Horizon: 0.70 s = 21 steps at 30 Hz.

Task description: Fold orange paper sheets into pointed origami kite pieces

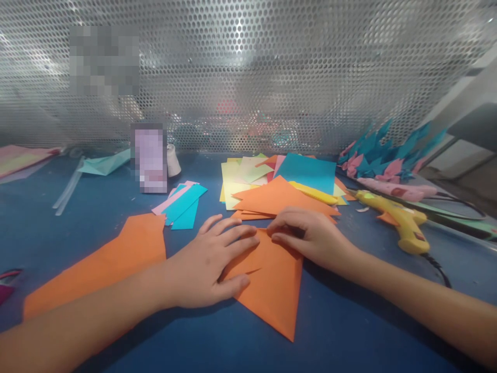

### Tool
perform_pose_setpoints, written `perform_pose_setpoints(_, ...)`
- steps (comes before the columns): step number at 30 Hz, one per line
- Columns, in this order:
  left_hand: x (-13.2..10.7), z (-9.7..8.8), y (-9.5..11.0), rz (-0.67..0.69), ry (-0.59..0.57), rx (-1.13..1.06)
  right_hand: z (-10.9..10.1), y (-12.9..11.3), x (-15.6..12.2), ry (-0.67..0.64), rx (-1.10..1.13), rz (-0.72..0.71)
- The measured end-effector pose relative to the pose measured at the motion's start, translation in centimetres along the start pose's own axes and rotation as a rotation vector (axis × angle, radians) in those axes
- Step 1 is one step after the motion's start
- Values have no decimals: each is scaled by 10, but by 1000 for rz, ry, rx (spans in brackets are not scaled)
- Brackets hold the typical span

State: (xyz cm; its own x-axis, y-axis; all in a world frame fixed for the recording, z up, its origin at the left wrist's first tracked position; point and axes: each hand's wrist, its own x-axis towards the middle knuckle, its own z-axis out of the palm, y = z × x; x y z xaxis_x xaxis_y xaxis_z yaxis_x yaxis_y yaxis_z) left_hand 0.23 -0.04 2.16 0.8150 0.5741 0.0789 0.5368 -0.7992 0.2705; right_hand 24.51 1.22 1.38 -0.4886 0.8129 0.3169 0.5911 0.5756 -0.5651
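Observation:
A folded orange paper lies on the blue table in front of me, its point toward me. My left hand lies flat on its left part, fingers stretched out and thumb along the lower fold. My right hand presses on the paper's upper edge with fingers curled down together, fingertips nearly meeting the left hand's. Neither hand lifts the paper off the table.
A pile of coloured paper sheets lies behind the hands. An orange strip lies left, teal and pink strips beyond it. A yellow glue gun with cord sits right. Folded teal and pink paper shapes lean by the perforated metal screen.

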Motion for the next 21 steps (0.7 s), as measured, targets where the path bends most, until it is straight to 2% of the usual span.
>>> perform_pose_setpoints(7, 1, 0, -1, 1, 32, 10, 3, 5, -1, -10, -45, -109)
perform_pose_setpoints(18, 0, 2, -2, 2, 41, 58, 2, 3, -2, -17, -43, -71)
perform_pose_setpoints(21, 0, 3, -4, 12, 34, 38, 2, 3, -2, 7, -15, -102)
